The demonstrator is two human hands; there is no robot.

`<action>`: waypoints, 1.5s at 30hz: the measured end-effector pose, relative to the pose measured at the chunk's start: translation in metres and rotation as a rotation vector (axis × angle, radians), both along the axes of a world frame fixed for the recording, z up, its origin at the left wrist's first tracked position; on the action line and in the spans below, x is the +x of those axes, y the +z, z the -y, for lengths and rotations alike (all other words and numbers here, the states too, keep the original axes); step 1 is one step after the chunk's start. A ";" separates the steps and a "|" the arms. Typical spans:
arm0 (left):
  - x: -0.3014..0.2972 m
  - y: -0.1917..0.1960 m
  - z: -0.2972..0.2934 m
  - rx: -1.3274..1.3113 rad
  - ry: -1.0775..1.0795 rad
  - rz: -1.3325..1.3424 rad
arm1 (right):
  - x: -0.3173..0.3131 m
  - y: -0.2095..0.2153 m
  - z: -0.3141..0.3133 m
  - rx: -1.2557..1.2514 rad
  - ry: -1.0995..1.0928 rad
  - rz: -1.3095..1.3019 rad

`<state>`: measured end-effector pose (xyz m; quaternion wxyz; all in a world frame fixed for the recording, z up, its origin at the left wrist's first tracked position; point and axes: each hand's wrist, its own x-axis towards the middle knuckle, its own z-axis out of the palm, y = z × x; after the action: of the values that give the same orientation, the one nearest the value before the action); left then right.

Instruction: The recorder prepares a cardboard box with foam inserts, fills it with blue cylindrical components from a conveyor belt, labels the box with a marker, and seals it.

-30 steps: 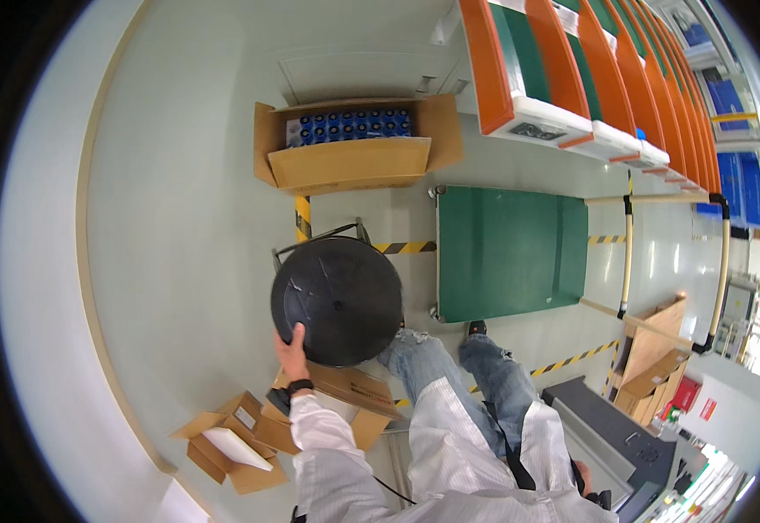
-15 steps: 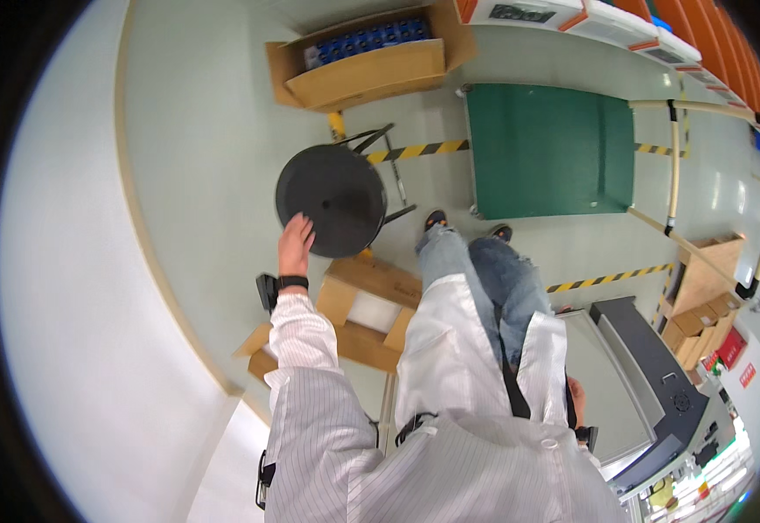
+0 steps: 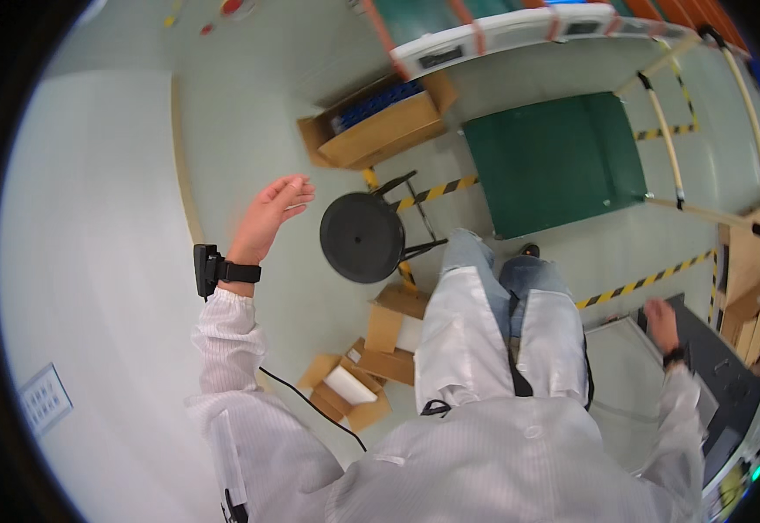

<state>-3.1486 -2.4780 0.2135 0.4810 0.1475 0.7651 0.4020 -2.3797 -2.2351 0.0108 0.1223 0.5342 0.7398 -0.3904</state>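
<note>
My left hand [image 3: 268, 218] is raised in the air to the left of a round black stool [image 3: 361, 237]. Its fingers are stretched out, with nothing in them, and a gap separates them from the seat. On that wrist sits a black strap with a small black device [image 3: 207, 268]. Out to the right, my right hand [image 3: 661, 324] hangs over a dark grey machine or cabinet [image 3: 709, 349]. It looks empty with fingers extended, though small and slightly blurred; whether it touches the surface I cannot tell.
Ahead lies a green platform cart [image 3: 563, 161] with a beige tube handle [image 3: 668, 148]. An open carton [image 3: 389, 131] of blue items stands beyond the stool. More open cartons [image 3: 345, 390] sit near my left leg. A white wall [image 3: 101, 288] rises at left.
My left hand has lifted off the stool seat and swung left. My right hand has come out from beside my leg to the right. The view has shifted.
</note>
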 end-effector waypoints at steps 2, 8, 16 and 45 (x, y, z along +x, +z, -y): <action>0.024 -0.006 -0.046 -0.036 -0.291 -0.103 | -0.034 -0.002 -0.032 0.094 0.036 -0.057; 0.151 -0.139 -0.179 0.171 -0.443 -0.059 | -0.161 -0.063 -0.064 0.139 -0.698 -0.492; 0.148 -0.384 -0.310 0.042 -0.772 -0.224 | -0.286 -0.230 0.097 -0.266 -1.511 -0.399; 0.051 -0.483 -0.217 -0.108 -1.201 -0.068 | -0.522 -0.501 0.236 0.071 -1.050 0.188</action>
<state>-3.0980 -2.2613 -0.2694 0.6058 0.5418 0.5823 0.0158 -2.9019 -2.4707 -0.4902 -0.0419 0.8689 0.3717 -0.3241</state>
